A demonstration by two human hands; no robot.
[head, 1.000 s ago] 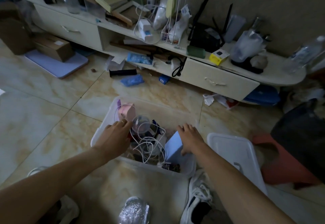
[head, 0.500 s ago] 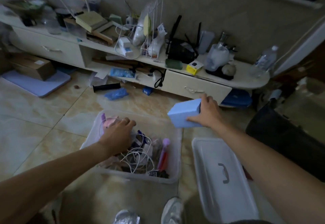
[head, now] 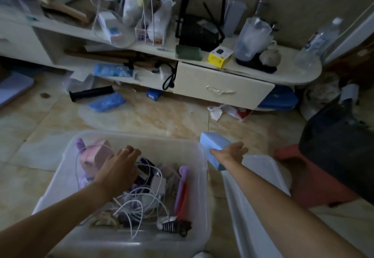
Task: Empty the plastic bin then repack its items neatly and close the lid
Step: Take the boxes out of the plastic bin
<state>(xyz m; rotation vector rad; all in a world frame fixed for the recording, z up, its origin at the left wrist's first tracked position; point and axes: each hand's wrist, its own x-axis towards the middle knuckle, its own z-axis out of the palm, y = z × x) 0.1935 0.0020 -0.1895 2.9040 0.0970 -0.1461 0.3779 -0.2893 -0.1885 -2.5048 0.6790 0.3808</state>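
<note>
A clear plastic bin (head: 64,176) sits on the tiled floor in front of me. Inside lie a pink and purple toy (head: 91,156), tangled white cables (head: 139,203), a purple and red handled tool (head: 182,189) and a dark hair clip (head: 176,227). My left hand (head: 119,166) reaches into the bin's middle, fingers curled over the items; what it holds is hidden. My right hand (head: 230,152) grips a light blue box (head: 212,148) just outside the bin's right rim, low over the floor. The bin's clear lid (head: 257,197) lies to the right.
A cluttered low cream cabinet (head: 222,87) runs along the far wall. Blue packets (head: 107,101), a black tube (head: 91,93) and crumpled paper (head: 218,112) litter the floor before it. A red stool (head: 303,174) and a dark bag (head: 340,148) stand at the right.
My right hand lifted the blue box out of the bin, swung it right and has lowered it toward the floor beside the bin. My left hand stays inside the bin.
</note>
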